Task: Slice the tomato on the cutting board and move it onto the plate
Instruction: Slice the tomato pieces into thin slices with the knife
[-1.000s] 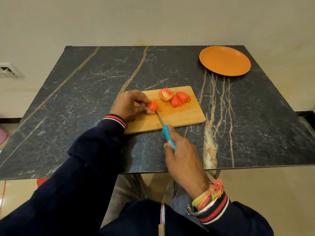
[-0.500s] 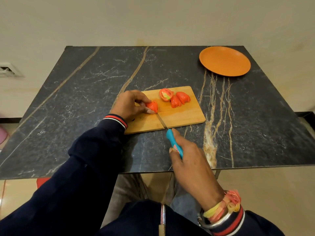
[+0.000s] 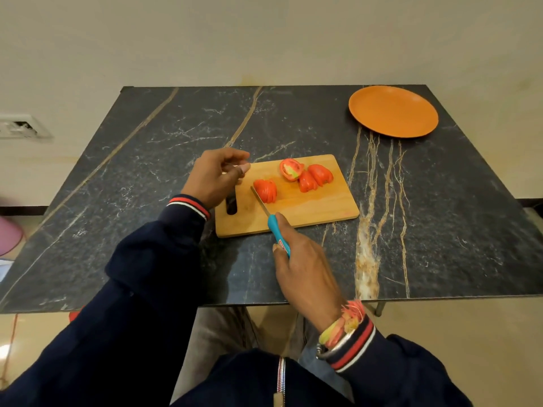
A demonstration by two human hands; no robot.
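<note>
No text can be read anywhere: the only marking is a small red-and-white label on the blue handle of the knife (image 3: 274,227), and its print is too small and blurred to make out.

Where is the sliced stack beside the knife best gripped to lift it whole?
Probably from above, pinching the stack across its two outer slices, so the upright slices press together rather than fan apart. The knife lies with its blade along the stack's left side, so it should clear first.
</note>
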